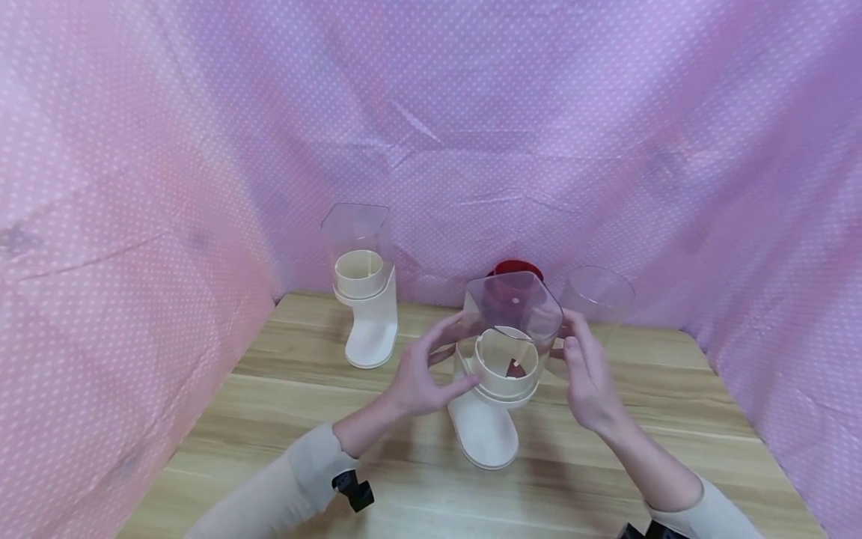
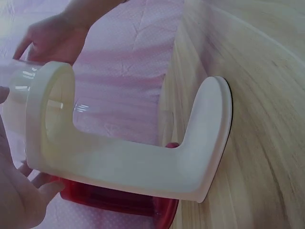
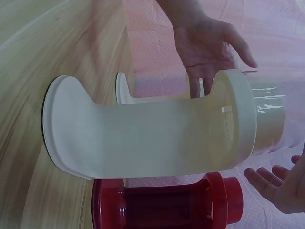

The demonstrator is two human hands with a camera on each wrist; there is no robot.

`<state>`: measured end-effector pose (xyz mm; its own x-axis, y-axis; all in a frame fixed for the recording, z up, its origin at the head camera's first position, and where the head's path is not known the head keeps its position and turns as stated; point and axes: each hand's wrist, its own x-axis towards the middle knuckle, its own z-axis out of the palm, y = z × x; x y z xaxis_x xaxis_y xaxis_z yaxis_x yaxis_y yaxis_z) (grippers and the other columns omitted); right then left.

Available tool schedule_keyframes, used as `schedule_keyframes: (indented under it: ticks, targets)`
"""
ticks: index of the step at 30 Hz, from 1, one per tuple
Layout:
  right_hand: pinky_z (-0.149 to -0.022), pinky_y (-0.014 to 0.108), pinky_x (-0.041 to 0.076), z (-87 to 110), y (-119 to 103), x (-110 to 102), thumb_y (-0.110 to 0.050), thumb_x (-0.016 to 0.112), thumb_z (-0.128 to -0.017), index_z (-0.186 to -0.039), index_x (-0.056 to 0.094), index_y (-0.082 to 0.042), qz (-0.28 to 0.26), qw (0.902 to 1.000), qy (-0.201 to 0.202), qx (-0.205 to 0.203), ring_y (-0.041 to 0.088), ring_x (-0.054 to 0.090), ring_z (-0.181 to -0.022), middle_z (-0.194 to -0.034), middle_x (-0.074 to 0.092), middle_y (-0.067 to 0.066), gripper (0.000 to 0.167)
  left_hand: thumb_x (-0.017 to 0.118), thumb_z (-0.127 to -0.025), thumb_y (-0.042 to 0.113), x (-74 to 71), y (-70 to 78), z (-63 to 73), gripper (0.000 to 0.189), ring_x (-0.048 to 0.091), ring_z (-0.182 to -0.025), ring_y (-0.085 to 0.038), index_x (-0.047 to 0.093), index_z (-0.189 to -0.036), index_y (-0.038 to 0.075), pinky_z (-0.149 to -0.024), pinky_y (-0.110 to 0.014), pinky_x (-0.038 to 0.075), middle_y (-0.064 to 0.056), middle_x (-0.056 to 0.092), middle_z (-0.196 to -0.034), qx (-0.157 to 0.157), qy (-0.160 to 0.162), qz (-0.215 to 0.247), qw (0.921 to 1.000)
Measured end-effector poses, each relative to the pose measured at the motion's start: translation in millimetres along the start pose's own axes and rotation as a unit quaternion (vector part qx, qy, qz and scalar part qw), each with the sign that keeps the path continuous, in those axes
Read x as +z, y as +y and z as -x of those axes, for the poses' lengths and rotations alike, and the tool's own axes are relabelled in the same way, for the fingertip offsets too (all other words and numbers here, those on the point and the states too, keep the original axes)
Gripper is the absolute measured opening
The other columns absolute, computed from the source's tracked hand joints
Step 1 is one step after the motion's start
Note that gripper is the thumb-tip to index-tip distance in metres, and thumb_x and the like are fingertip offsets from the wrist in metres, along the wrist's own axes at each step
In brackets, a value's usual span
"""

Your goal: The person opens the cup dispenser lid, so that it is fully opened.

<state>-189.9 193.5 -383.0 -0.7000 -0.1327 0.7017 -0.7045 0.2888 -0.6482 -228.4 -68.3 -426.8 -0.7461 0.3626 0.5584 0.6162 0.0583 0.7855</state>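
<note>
A white stand (image 1: 482,434) with a flat foot and a raised ring stands upright between the two hands. A clear, square-topped plastic container (image 1: 488,296) sits in its ring, with a cream round collar (image 1: 505,385) at the bottom. My left hand (image 1: 419,378) is spread at the left of the collar, thumb stretched in front and fingers toward the back. My right hand (image 1: 591,382) is at the right side of the container with fingers extended. In the right wrist view its fingertips (image 3: 259,181) look apart from the ring. Neither hand visibly grips the stand.
A similar white stand (image 1: 373,333) with a clear container (image 1: 357,228) stands at the back left. Behind the front stand is a red stand (image 3: 162,205). A clear round container (image 1: 599,288) stands back right. Pink dotted cloth (image 1: 431,112) surrounds the wooden table (image 1: 269,427).
</note>
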Motion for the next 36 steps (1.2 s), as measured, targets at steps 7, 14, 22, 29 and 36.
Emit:
schedule_keyframes:
  ticks: [7,14,22,29,36]
  targets:
    - [-0.082,0.020,0.062,8.0,-1.6,-5.3,0.000,0.031,-0.109,-0.132,0.060,0.006,0.017,0.9994,-0.020,0.021,0.005,0.069,-0.100,-0.111,0.070,-0.001,0.037,0.083,-0.087,0.014,1.3,-2.8,-2.4,0.075,0.064,-0.137,-0.028,0.052,-0.155,0.016,-0.101,-0.041,0.061,-0.008,0.066,-0.150,-0.002,-0.040,0.020,0.9990]
    - [-0.080,0.021,0.062,8.0,7.3,2.4,-0.004,0.028,-0.111,-0.132,0.061,0.005,-0.009,0.9996,-0.021,0.014,0.009,0.070,-0.089,-0.106,0.073,0.006,0.041,0.092,-0.080,0.019,6.1,8.4,5.3,0.077,0.070,-0.128,-0.022,0.058,-0.149,0.021,-0.095,-0.036,0.063,0.000,0.071,-0.142,-0.034,-0.004,-0.025,0.9991]
    - [-0.088,0.017,0.061,1.0,11.2,10.8,0.003,0.024,-0.105,-0.121,0.065,0.010,-0.040,0.9991,-0.013,-0.005,0.002,0.070,-0.112,-0.124,0.074,-0.014,0.044,0.098,-0.073,0.027,14.4,18.7,12.5,0.078,0.072,-0.115,-0.023,0.061,-0.141,0.019,-0.086,-0.029,0.065,-0.003,0.072,-0.129,-0.037,0.040,-0.057,0.9969]
    - [-0.080,0.019,0.060,5.0,4.4,3.7,-0.010,0.025,-0.112,-0.132,0.062,0.008,-0.014,0.9994,-0.006,0.031,0.004,0.069,-0.100,-0.119,0.071,-0.014,0.045,0.096,-0.071,0.026,13.3,8.4,7.3,0.087,0.068,-0.123,-0.024,0.054,-0.146,0.013,-0.095,-0.037,0.064,-0.005,0.069,-0.136,-0.015,-0.001,-0.066,0.9977]
    - [-0.080,0.023,0.064,12.0,2.7,-0.6,-0.006,0.027,-0.112,-0.137,0.058,0.011,-0.008,0.9990,-0.018,0.042,0.007,0.071,-0.098,-0.120,0.070,-0.014,0.044,0.096,-0.072,0.028,14.1,4.8,6.8,0.086,0.069,-0.115,-0.022,0.055,-0.147,0.015,-0.085,-0.032,0.065,-0.005,0.072,-0.130,-0.021,-0.022,-0.054,0.9981]
